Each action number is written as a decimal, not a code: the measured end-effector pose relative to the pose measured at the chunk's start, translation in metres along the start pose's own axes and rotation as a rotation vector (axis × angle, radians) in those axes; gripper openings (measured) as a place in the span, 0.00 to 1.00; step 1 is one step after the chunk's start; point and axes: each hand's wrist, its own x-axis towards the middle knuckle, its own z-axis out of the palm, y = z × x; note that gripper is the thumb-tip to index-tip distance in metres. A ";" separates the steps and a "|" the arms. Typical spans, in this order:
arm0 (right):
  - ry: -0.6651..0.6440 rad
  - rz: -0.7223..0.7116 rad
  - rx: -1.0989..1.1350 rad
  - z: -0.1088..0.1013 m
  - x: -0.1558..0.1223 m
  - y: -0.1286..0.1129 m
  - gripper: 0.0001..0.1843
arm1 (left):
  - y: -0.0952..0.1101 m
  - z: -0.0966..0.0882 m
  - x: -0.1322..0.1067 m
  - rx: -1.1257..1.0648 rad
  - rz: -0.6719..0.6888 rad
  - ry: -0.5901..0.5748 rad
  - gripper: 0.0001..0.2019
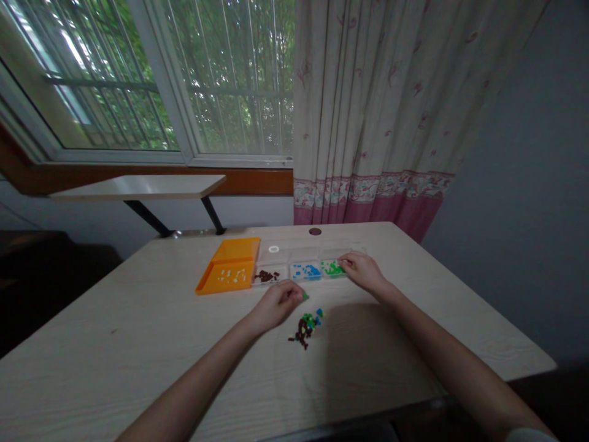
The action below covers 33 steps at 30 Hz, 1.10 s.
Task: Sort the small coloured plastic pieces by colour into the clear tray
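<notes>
My left hand is closed in a pinch over the table, with a small green piece at its fingertips. Beyond it, my right hand reaches to the edge of a clear compartment of small green pieces; its fingers are pressed together, and whatever they hold is too small to make out. Blue pieces fill the neighbouring compartment, and dark brown ones the one left of that. Just to the right of and nearer than my left hand lies a loose pile of brown, green and blue pieces.
An open orange case holding white pieces stands left of the clear compartments on the pale wooden table. A raised shelf on black brackets is at the back left. Window and curtain rise behind.
</notes>
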 end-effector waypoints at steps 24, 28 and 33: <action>0.263 -0.344 0.226 0.005 -0.010 -0.059 0.07 | 0.005 -0.003 -0.004 0.118 0.192 -0.214 0.10; 0.329 -0.358 0.250 0.000 -0.009 -0.056 0.07 | 0.000 -0.002 -0.006 0.217 0.225 -0.230 0.10; 0.345 -0.350 0.246 -0.001 -0.008 -0.056 0.07 | -0.002 -0.003 -0.007 0.274 0.232 -0.231 0.11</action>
